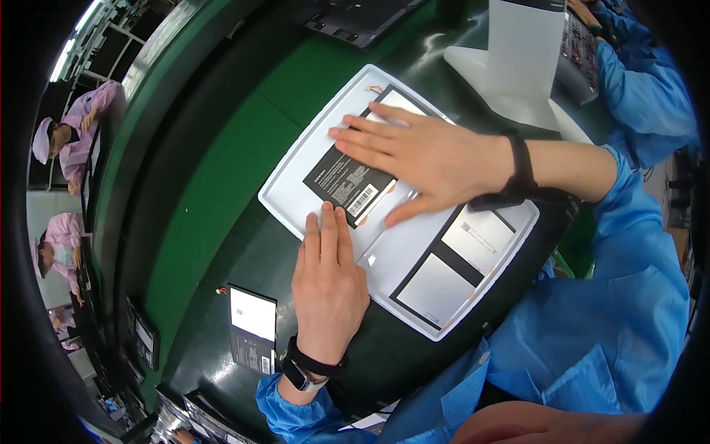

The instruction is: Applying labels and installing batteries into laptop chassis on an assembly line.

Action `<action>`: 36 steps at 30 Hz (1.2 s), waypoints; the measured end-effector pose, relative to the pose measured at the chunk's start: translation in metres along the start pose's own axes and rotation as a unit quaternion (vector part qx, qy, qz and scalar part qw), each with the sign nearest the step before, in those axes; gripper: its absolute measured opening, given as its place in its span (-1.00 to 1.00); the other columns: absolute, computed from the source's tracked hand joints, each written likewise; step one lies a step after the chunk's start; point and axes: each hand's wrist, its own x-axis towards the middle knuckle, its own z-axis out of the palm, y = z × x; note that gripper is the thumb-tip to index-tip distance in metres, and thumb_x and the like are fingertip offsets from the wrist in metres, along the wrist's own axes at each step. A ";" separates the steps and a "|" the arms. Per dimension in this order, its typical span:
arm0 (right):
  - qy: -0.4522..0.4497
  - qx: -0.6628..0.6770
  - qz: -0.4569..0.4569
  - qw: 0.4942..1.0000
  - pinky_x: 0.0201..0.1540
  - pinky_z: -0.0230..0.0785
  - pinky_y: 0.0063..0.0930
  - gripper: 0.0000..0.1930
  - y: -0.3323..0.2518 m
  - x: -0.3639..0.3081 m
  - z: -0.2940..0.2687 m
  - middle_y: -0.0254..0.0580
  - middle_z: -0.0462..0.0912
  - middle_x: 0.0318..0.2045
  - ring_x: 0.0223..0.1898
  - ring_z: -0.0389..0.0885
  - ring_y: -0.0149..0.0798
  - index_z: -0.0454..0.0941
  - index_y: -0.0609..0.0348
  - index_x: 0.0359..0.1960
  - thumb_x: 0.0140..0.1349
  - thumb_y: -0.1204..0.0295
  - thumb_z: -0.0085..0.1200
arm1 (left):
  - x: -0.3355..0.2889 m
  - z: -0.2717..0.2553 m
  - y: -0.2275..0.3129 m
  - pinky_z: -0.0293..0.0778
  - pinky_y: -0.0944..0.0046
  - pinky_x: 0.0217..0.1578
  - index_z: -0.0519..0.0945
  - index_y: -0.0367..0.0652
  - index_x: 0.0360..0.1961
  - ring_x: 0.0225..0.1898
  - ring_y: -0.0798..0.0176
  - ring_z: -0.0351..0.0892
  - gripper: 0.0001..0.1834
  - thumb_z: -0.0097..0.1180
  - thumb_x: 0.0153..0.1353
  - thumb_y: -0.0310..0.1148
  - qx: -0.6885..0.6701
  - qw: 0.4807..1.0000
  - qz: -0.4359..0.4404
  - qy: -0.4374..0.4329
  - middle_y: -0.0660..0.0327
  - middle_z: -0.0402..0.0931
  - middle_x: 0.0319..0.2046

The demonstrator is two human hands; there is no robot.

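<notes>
A flat black battery pack [344, 181] with printed labels and a barcode lies in a shallow white tray [294, 200]. My right hand [436, 159] lies over its upper part, fingers spread and palm down, hiding much of it. The thumb points down beside the pack's edge. My left hand [330, 274] reaches over the near rim with its fingers stretched out, the tips at the pack's lower corner. A second battery pack [440, 288], silver and black, rests in the tray's near right part. Another battery pack [254, 329] with a small wired connector is on the dark table left of my left hand.
A white stand [518, 66] rises behind the tray at the right, close to a co-worker's blue sleeve [643, 89]. A black device panel [362, 18] sits at the far edge. Across the green belt [214, 177], people in pink work at the left.
</notes>
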 end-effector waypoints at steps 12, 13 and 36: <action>-0.045 0.046 0.034 0.997 0.55 -0.02 -0.02 -0.23 -0.007 -0.073 -0.042 0.00 0.19 0.52 0.56 0.08 0.03 0.15 0.22 0.52 0.45 -0.03 0.01 | 0.004 0.001 0.004 0.45 0.01 0.24 0.48 -0.44 0.26 0.25 -0.16 0.45 -0.41 0.03 0.13 -0.61 0.007 0.999 0.020 0.032 -0.14 0.42 0.26; -0.013 0.128 0.055 0.990 0.51 0.10 -0.09 -0.28 -0.012 -0.079 -0.048 0.05 0.31 0.46 0.52 0.20 0.04 0.24 0.23 0.48 0.47 0.00 0.00 | 0.003 0.003 0.005 0.46 0.02 0.24 0.49 -0.42 0.26 0.24 -0.16 0.46 -0.42 0.04 0.14 -0.59 0.003 0.999 0.012 0.036 -0.12 0.42 0.25; 0.427 0.531 0.042 0.730 -0.04 0.53 -0.56 -0.89 -0.011 -0.102 -0.153 -0.27 0.72 -0.23 -0.16 0.65 -0.50 0.65 0.31 -0.15 0.37 0.52 0.23 | 0.132 -0.105 0.169 0.61 0.17 -0.11 0.70 -0.23 -0.08 -0.12 0.05 0.70 -0.69 0.43 0.11 -0.54 -0.124 0.871 0.151 0.450 0.10 0.68 -0.12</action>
